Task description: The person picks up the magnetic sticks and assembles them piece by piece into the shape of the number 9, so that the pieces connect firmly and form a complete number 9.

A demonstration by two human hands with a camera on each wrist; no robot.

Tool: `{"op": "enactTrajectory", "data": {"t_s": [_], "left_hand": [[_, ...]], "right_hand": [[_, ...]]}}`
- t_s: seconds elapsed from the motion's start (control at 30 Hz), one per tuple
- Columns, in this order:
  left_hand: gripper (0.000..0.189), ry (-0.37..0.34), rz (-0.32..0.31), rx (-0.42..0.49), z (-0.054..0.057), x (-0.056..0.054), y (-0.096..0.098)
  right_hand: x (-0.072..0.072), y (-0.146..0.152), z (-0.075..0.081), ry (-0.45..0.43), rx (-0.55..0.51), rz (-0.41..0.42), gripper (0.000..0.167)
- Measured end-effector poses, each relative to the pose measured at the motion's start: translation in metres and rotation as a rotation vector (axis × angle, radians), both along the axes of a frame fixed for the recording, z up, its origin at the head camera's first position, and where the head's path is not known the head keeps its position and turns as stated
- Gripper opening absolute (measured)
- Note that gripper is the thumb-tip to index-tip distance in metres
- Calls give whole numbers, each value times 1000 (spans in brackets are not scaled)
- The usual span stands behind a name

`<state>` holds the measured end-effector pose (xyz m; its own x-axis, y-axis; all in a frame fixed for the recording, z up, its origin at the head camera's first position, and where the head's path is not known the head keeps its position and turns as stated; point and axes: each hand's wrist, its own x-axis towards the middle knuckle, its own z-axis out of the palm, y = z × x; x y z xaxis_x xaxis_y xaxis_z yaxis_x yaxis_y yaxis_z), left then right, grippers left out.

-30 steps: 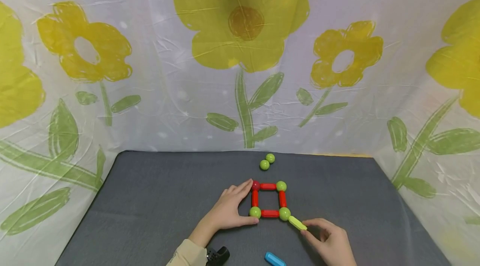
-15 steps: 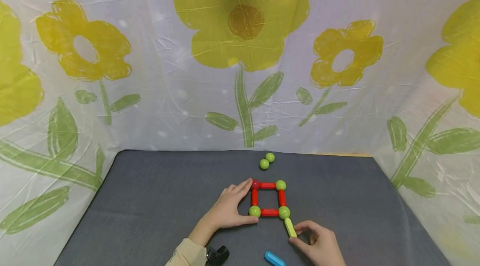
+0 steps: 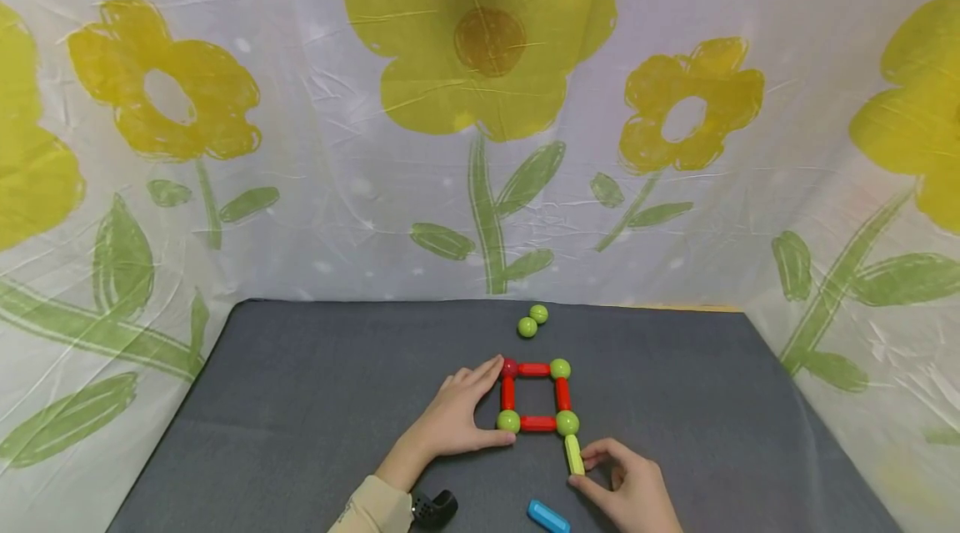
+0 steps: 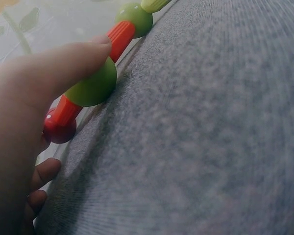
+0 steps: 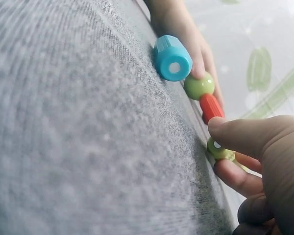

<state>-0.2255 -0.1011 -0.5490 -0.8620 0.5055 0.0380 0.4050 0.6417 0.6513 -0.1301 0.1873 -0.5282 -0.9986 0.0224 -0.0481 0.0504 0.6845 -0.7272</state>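
A square of red magnetic rods with green balls and one red ball [image 3: 509, 367] at its corners lies on the dark cloth. My left hand [image 3: 452, 419] is spread along its left side, straight fingertips at the red ball and thumb touching the near-left green ball [image 3: 508, 422]. Between thumb and fingertips my right hand [image 3: 628, 486] pinches the lower end of a yellow-green magnetic rod [image 3: 573, 455]. That rod's other end meets the near-right green ball [image 3: 567, 423] and it points toward me. In the right wrist view, my thumb partly covers the rod.
A blue rod [image 3: 548, 516] lies near the front, left of my right hand. Two loose green balls [image 3: 527, 327] touch each other beyond the square. A black strap-like object [image 3: 435, 510] is at my left cuff. A flowered cloth [image 3: 337, 208] hangs behind the table.
My right hand has swung the yellow-green rod leftward, from slanting right to pointing nearly straight toward me from the ball. The left hand and the square keep their place.
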Motion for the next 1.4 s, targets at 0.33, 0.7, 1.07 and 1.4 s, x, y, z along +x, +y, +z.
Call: {"op": "enactTrajectory", "data": {"t_s": [0.33, 0.7, 1.07, 1.4], "left_hand": [[110, 1, 3, -6, -1, -1, -1], [110, -2, 4, 11, -1, 0, -2], [108, 2, -14, 7, -1, 0, -1], [108, 2, -19, 2, -1, 0, -1]], "right_hand": [[-1, -1, -1, 18, 5, 40, 33], [-3, 1, -4, 41, -32, 52, 30], [-3, 2, -8, 49, -64, 21, 25], [-5, 4, -9, 60, -82, 13, 25]]}}
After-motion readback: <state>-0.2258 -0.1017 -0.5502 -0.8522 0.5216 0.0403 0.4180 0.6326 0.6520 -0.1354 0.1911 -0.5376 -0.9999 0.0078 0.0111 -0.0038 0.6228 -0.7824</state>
